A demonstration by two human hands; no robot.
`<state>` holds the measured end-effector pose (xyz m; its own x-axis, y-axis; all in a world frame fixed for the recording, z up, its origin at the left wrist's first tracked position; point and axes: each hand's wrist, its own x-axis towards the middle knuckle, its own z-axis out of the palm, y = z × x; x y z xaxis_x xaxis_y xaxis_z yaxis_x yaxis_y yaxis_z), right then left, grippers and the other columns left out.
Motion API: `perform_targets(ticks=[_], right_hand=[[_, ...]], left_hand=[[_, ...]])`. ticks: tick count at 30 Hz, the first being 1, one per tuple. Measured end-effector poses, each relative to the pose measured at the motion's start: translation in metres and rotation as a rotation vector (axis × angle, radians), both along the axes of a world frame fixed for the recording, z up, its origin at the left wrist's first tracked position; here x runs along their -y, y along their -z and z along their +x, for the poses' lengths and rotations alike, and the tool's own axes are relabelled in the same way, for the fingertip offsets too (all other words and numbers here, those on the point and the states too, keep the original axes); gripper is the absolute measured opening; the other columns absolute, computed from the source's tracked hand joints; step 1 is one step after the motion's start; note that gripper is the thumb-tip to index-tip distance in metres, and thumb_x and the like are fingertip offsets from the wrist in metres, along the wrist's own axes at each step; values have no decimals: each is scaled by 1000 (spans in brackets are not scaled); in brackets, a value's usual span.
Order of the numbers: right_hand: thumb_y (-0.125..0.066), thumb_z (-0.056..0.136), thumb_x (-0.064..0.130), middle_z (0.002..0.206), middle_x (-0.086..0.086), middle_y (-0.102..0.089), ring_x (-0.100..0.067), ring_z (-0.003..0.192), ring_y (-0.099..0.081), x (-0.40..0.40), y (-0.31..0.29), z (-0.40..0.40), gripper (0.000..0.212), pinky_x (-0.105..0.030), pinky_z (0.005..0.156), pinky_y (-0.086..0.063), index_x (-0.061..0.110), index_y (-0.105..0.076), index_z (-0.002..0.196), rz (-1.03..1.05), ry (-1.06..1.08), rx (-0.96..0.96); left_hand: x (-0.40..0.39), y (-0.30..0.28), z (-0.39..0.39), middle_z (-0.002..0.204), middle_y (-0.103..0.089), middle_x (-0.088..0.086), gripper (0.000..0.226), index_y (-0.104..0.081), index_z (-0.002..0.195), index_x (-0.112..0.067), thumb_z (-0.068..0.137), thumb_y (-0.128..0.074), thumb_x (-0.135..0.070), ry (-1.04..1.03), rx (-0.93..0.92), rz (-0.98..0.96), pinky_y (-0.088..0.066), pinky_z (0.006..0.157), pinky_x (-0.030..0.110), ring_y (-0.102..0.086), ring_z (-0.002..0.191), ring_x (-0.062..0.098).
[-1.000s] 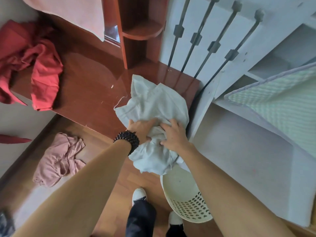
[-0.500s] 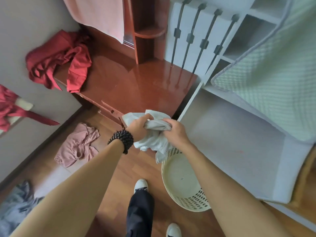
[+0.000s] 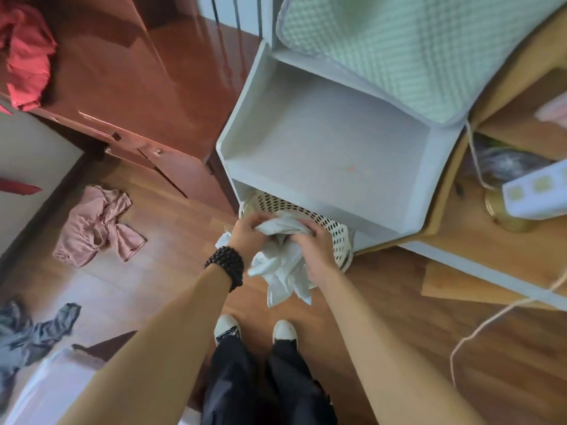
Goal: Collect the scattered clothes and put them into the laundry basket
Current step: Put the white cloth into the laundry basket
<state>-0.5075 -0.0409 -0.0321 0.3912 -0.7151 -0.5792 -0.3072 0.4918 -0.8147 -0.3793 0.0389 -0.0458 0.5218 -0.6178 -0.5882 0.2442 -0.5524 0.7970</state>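
Note:
A bunched pale white garment (image 3: 280, 265) hangs over the cream perforated laundry basket (image 3: 337, 237), which stands on the wood floor partly under a white shelf. My left hand (image 3: 247, 234), with a black bead bracelet at the wrist, grips the cloth's top left. My right hand (image 3: 317, 250) grips its right side, over the basket's rim. A pink garment (image 3: 95, 227) lies crumpled on the floor to the left. A grey garment (image 3: 27, 335) lies at the lower left. A red garment (image 3: 26, 56) rests on the brown desk top.
The white shelf unit (image 3: 322, 154) overhangs the basket's far side. The brown wooden desk (image 3: 129, 87) stands at upper left. A green quilted pad (image 3: 408, 47) lies on the shelf unit. A white cord (image 3: 491, 320) runs across the floor at right. My feet (image 3: 254, 329) stand just below the basket.
Both hands carried the white garment off the desk, down and toward me, to above the basket. The cloth is more bunched. The view has tilted down to the floor.

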Motion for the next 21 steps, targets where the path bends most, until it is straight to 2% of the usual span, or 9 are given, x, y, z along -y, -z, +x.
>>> perform_targets(ticks=[4,7,11,14,17,19,21], right_hand=[[-65,75,-4,86,7,-79,-17,89,-74,17,25,-25,36,-32,81,-59,29,-80,81,-17,138,0],[-65,75,-1,94,0,-81,-26,97,-75,25,27,-37,35,-39,89,-60,26,-81,91,-19,136,46],[-62,78,-2,104,-10,-80,-29,104,-74,45,32,-42,37,-42,92,-58,16,-79,105,14,133,75],[-61,79,7,106,-7,-79,-29,106,-72,52,41,-41,35,-45,95,-57,20,-78,107,-2,87,54],[-59,84,12,92,9,-71,-15,92,-63,58,48,-42,27,-38,86,-49,29,-77,95,68,97,61],[-56,92,8,98,8,-63,-10,95,-58,62,52,-45,24,-40,95,-48,25,-72,96,118,103,53],[-54,95,6,109,8,-62,-11,108,-57,65,57,-49,25,-43,106,-45,23,-70,104,143,90,32]], left_hand=[[27,18,-23,83,-73,4,37,-71,84,-21,78,-64,15,10,-85,-58,-56,72,34,-67,81,20],[40,22,-28,87,-74,9,31,-74,84,-21,77,-62,7,-7,-134,-78,-57,81,44,-68,87,28],[59,21,-28,92,-73,13,29,-73,87,-19,69,-64,1,20,-166,-74,-56,83,44,-68,90,30],[67,29,-21,110,-72,16,49,-70,105,-17,58,-67,-5,52,-156,-44,-55,95,49,-67,107,34],[68,34,-17,131,-61,14,69,-59,128,-17,59,-65,-9,101,-118,18,-51,100,46,-59,120,32],[65,34,-14,143,-50,11,69,-53,138,-18,72,-58,4,96,-118,71,-44,104,43,-48,128,25],[61,35,-10,147,-46,9,67,-51,139,-19,80,-51,12,92,-104,102,-39,110,48,-41,135,24]])
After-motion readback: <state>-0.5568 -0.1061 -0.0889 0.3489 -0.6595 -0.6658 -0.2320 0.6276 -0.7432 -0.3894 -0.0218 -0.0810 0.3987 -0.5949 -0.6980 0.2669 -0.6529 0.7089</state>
